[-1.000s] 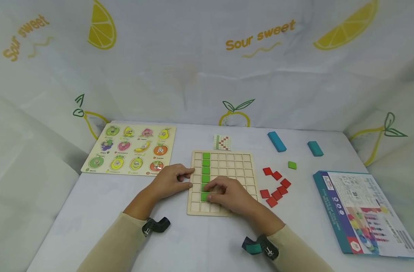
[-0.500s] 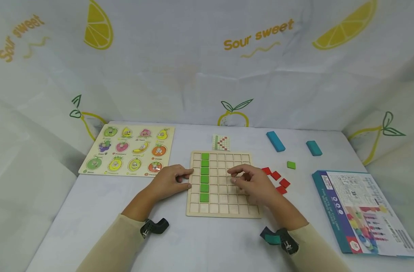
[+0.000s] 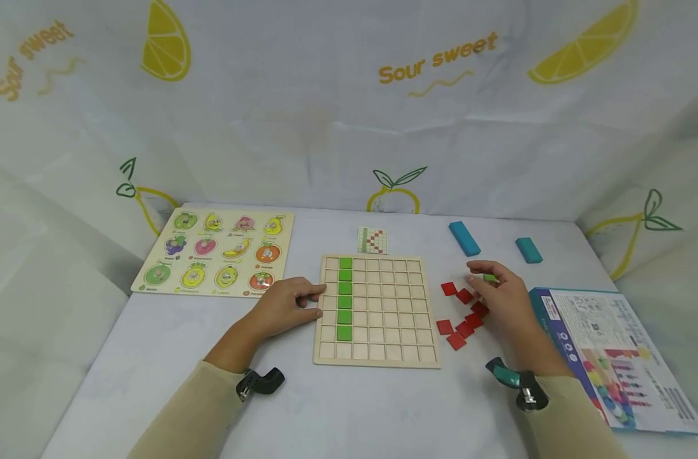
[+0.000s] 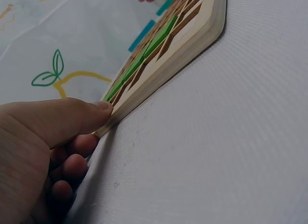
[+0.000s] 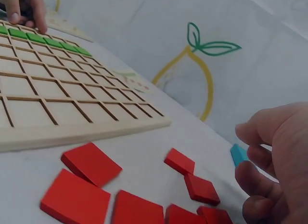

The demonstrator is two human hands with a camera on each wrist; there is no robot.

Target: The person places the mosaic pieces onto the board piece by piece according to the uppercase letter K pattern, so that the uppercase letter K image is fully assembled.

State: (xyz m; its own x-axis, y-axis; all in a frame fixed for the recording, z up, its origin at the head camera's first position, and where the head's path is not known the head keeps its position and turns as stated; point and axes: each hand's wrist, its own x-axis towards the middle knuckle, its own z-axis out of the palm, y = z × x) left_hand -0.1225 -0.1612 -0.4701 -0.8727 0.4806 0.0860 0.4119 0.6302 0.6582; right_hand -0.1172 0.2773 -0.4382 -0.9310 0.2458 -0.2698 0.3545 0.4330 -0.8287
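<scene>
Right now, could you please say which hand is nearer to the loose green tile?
The right hand: it is close to the loose green tile, partly hiding it. The left hand is farther off, touching the left edge of the grid board.

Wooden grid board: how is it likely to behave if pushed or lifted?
The wooden grid board looks rigid, with a thick, straight edge. Broad and low, it would probably slide rather than tip. The green tiles sit in shallow cells, so a steep tilt might spill them.
</scene>
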